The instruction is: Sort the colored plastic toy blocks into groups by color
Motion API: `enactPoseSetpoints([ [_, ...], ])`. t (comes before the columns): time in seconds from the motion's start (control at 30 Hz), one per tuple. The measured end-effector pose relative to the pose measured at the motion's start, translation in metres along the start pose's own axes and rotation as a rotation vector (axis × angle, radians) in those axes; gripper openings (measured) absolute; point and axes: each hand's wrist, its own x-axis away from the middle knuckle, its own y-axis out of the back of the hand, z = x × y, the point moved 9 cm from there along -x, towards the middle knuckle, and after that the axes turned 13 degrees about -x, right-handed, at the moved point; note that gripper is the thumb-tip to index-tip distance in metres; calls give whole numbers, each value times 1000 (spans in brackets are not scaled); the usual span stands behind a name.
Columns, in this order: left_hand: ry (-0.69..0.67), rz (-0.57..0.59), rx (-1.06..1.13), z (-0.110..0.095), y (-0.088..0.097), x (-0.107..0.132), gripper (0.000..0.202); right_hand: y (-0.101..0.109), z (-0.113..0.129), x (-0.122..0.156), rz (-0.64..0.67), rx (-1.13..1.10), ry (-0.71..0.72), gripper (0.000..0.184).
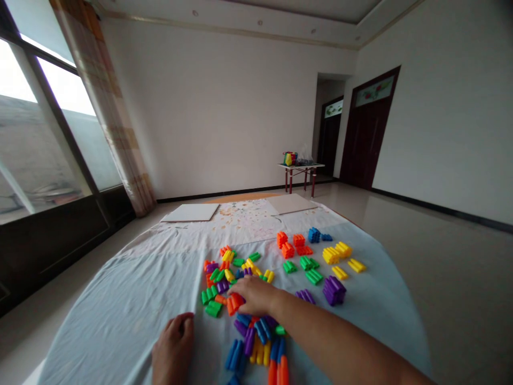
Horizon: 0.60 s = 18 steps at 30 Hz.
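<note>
My right hand (254, 295) reaches over a mixed pile of ribbed plastic blocks, its fingers bent down around an orange block (234, 303). Part of that block is covered by the fingers. Beside them lie a purple block (223, 287), a green block (214, 308) and several yellow, blue and orange ones. My left hand (174, 339) rests on the cloth left of the pile, its fingers curled in, with nothing visible in them. Sorted by colour at the right are orange blocks (287, 249), green blocks (314, 276), yellow blocks (332, 255), blue blocks (314, 235) and purple blocks (334, 290).
A pale cloth (132, 299) covers the round table. Toward its far edge lie a white board (191, 212) on the left and another board (292, 203) on the right. Beyond, a small table (302, 166) against the wall carries a colourful bag (289, 158).
</note>
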Motion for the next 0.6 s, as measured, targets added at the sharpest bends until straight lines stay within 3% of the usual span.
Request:
enactPoseSetpoints([
  [0.07,-1,4,8,1,0,0,38,23,-12,10,-33,-36,-25,46],
  [0.13,0,-2,17,2,0,-1,38,58,-29,21,-148,-63,-51,46],
  [0.27,6,-13,27,6,-2,-3,37,126,-84,47,-313,62,-261,45],
  [0.33,14,-10,22,7,-4,-4,37,148,-111,56,-322,124,-340,44],
  [0.43,20,-13,17,8,-5,-5,37,163,-145,62,-300,175,-403,45],
  [0.6,31,-4,28,10,-5,-5,39,161,-177,57,-261,212,-461,47],
])
